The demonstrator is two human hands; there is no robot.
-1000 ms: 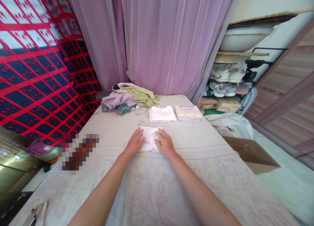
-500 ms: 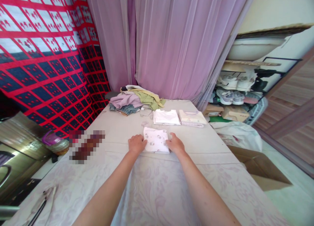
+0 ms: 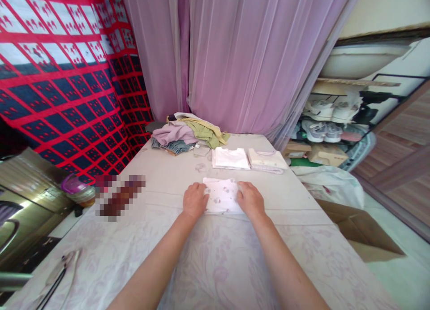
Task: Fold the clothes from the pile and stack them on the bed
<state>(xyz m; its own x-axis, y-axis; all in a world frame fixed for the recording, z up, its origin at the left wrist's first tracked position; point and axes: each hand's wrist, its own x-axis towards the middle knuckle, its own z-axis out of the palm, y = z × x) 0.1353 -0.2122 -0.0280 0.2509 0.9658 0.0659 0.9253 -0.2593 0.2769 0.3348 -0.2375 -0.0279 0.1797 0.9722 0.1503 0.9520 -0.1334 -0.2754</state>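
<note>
A folded white garment with a small print (image 3: 222, 196) lies flat on the bed in front of me. My left hand (image 3: 195, 200) holds its left edge, thumb on top and fingers curled at the side. On the opposite edge, my right hand (image 3: 251, 200) grips it the same way, with the thumb over the cloth. The fingertips of both hands are partly hidden. Just beyond, a folded white shirt (image 3: 231, 158) sits beside a folded cream garment with a lilac neckline (image 3: 267, 159).
A loose heap of clothes (image 3: 188, 133) lies at the far left of the patterned bedsheet (image 3: 218, 265). Cords (image 3: 57, 278) rest at the near left. To the right stand a shoe rack (image 3: 324, 131) and an open cardboard box (image 3: 359, 229). Purple curtains (image 3: 248, 63) hang behind.
Both hands have shifted slightly right and nearer in view, still at the garment's two sides. More of its edges is now covered by the hands. The camera view has shifted slightly.
</note>
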